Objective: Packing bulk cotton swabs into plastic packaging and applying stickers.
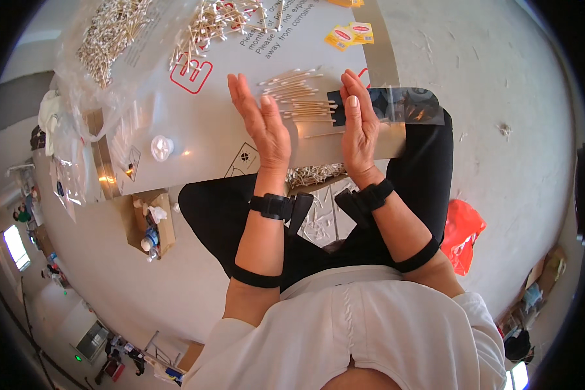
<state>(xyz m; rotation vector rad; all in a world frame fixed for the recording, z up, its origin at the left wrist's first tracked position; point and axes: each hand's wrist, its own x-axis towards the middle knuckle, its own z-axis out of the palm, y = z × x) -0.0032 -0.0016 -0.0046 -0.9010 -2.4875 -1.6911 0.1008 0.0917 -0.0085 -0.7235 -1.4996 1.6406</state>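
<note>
Table edge (198,177) beneath wrists (273,168), swabs (300,92) between hands (268,133).

Left hand (264,130) faces right hand (360,130), fingers (239,96) straight.

2 hands: L hand (261,127) & R hand (361,130). 2 wrist straps (276,207), 2 arm bands (257,277). Approx. 12+ swabs (311,103) btwn the hands. 2 big heaps (218,27) up top, way too many to count. 2 whole yellow cards (339,38), plus min. 1 cut off at the edge. 1 white pot (162,148), 1 red bag (460,235).
</note>
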